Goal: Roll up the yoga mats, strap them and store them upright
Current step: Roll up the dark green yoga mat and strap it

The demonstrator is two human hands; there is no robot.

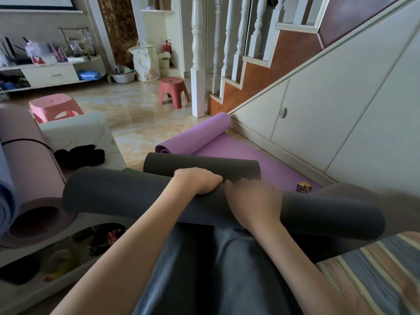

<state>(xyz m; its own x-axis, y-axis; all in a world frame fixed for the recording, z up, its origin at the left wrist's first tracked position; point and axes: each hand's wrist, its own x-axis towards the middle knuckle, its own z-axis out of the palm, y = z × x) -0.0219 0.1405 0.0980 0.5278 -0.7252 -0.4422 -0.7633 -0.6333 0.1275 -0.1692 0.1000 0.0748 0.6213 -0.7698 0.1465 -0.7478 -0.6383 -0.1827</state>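
no legible text, labels or numbers — none

You've got one rolled mat across your lap, another roll just beyond it, and a half-rolled mat probably floor-level behind.
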